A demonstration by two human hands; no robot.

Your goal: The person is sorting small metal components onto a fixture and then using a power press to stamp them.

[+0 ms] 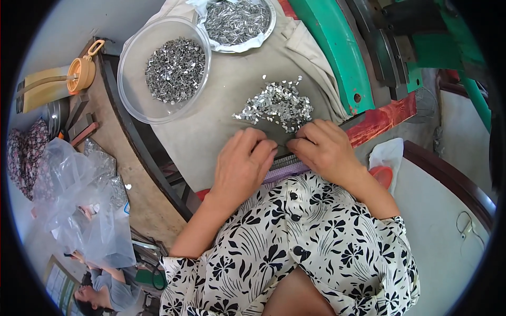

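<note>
My left hand [243, 159] is at the near edge of a grey-green cloth [226, 79], thumb and fingers drawn together in a pinch. Close to its right, my right hand [328, 149] is pinched the same way, its fingertips facing the left ones across a small gap. Whatever either pinch holds is hidden or too small to name. Just beyond both hands lies a loose pile of small flat silvery metal pieces [279, 104]. Below the fingertips, a dark ribbed strip and a purple woven edge [287, 171] run along the front.
A clear round tub [124, 84] of small metal parts stands at the far left. Behind it sits a lined bowl [273, 23] of thin metal pieces. A green machine [337, 52] borders the right. Plastic bags [89, 195] lie on a left-hand bench; another person [113, 287] is beyond.
</note>
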